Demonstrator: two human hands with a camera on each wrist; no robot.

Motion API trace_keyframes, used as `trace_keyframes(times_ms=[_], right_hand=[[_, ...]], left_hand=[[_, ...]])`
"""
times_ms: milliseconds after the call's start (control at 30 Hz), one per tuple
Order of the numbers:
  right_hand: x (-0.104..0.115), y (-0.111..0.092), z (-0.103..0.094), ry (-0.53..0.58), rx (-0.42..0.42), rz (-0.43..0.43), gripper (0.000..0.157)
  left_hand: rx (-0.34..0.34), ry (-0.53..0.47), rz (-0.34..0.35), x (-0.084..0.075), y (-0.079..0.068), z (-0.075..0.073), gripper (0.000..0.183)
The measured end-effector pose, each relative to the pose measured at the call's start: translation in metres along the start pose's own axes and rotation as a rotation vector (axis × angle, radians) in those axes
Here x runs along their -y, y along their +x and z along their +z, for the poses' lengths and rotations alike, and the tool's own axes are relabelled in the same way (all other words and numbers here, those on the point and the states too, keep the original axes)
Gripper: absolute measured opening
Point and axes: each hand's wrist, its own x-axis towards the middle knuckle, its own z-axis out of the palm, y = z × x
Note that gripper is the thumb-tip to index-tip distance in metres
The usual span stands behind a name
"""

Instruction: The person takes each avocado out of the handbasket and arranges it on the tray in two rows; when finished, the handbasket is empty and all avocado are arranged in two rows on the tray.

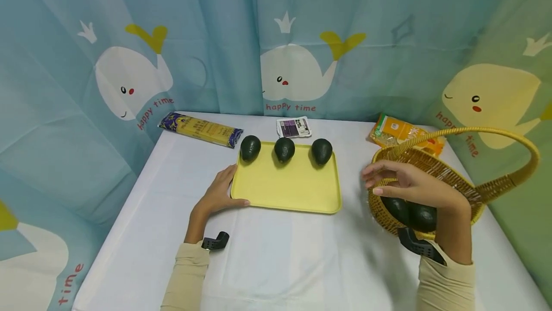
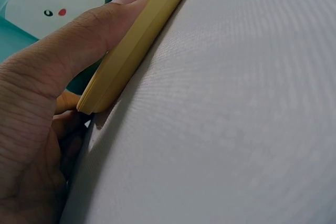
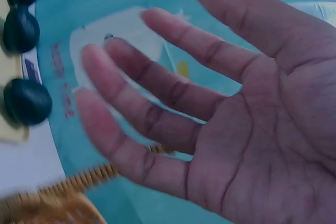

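Observation:
At the near left corner of a yellow tray (image 1: pixel 286 186), my left hand (image 1: pixel 219 193) holds the rim, thumb along the front edge and fingers at the left side. The left wrist view shows the thumb (image 2: pixel 89 35) against the tray's wall (image 2: pixel 131 51). Three dark green avocados (image 1: pixel 250 148) (image 1: pixel 284 150) (image 1: pixel 321 151) stand in a row along the tray's far edge. My right hand (image 1: pixel 414 184) is over a wicker basket (image 1: pixel 379 213), empty, its fingers spread and slightly bent in the right wrist view. Dark avocados (image 1: pixel 422 217) lie in the basket, partly hidden beneath this hand.
The basket's tall handle (image 1: pixel 465 131) arches up at the right. Behind the basket lies an orange food packet (image 1: pixel 398 131). A long yellow and purple packet (image 1: pixel 200 129) is at the back left, and a small white and purple packet (image 1: pixel 293 127) behind the tray. A patterned curtain surrounds the table.

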Motion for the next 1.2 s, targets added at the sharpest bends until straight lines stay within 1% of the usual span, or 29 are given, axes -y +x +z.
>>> trace_keyframes(times_ms=[100,167,333,400,467,567,633,700,867,1033,1200], right_hand=[[-0.003,-0.015,-0.006,-0.038,0.020,0.017,0.036],[-0.005,-0.025,-0.010,-0.042,0.025,0.042,0.036],[-0.017,-0.043,-0.026,0.041,0.009,0.103,0.035],[-0.026,-0.048,-0.033,0.058,-0.007,0.135,0.034],[-0.037,-0.049,-0.039,0.040,-0.021,0.181,0.035],[-0.052,-0.051,-0.044,0.001,-0.029,0.282,0.037],[-0.062,-0.051,-0.046,-0.001,-0.028,0.318,0.039],[-0.073,-0.050,-0.047,0.010,-0.017,0.326,0.040],[-0.093,-0.046,-0.052,0.079,0.025,0.285,0.043],[-0.103,-0.040,-0.058,0.110,0.087,0.295,0.044],[-0.110,-0.034,-0.062,0.111,0.186,0.265,0.040]], left_hand=[[0.002,0.003,-0.002,0.000,0.001,0.000,0.123],[0.005,0.002,-0.003,0.001,0.001,0.000,0.123],[0.008,0.001,-0.007,0.002,0.001,0.000,0.124],[0.009,0.005,-0.010,0.001,0.001,0.000,0.124],[0.007,0.005,-0.011,0.002,0.001,-0.001,0.124],[0.006,0.008,-0.014,0.002,0.001,-0.001,0.125],[0.004,0.011,-0.011,0.002,0.001,-0.001,0.125],[0.005,0.012,-0.006,0.001,0.001,-0.001,0.125],[0.006,0.012,0.005,0.000,0.000,0.000,0.123],[-0.001,0.007,0.002,-0.001,-0.001,-0.001,0.123],[-0.001,0.012,0.015,0.000,0.000,-0.001,0.123]])
